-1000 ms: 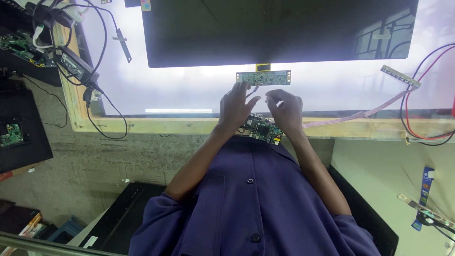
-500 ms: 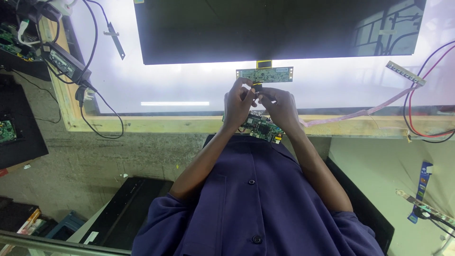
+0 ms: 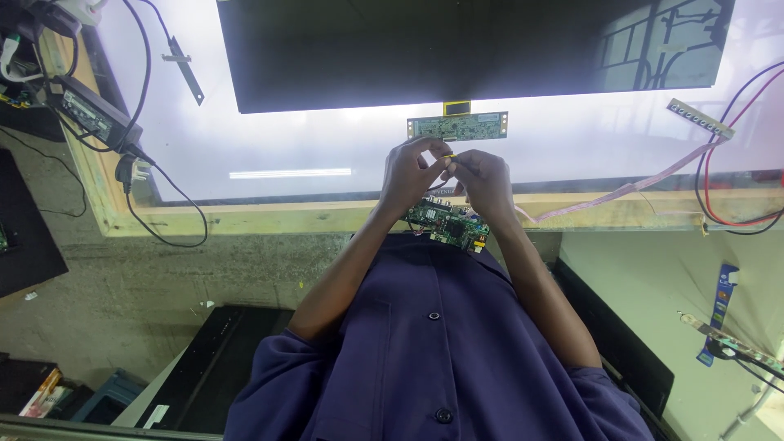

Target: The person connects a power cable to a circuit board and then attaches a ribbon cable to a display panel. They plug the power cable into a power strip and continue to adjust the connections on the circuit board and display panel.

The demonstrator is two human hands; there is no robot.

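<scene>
My left hand and my right hand meet fingertip to fingertip over the lit white table top. Together they pinch a small thin piece with a yellow end; what it is stays too small to tell. Just beyond the fingers lies a narrow green circuit strip, joined by a short yellow flex to the large dark screen panel. Under my wrists, a green circuit board with several connectors rests on the wooden table edge.
A black power adapter and black cables lie at the left. At the right, a pink ribbon cable runs to a small strip board, beside red wires. A black panel stands below the table.
Both hands have risen from the green circuit board toward the narrow strip, and their fingertips have come together on the small yellow-ended piece.
</scene>
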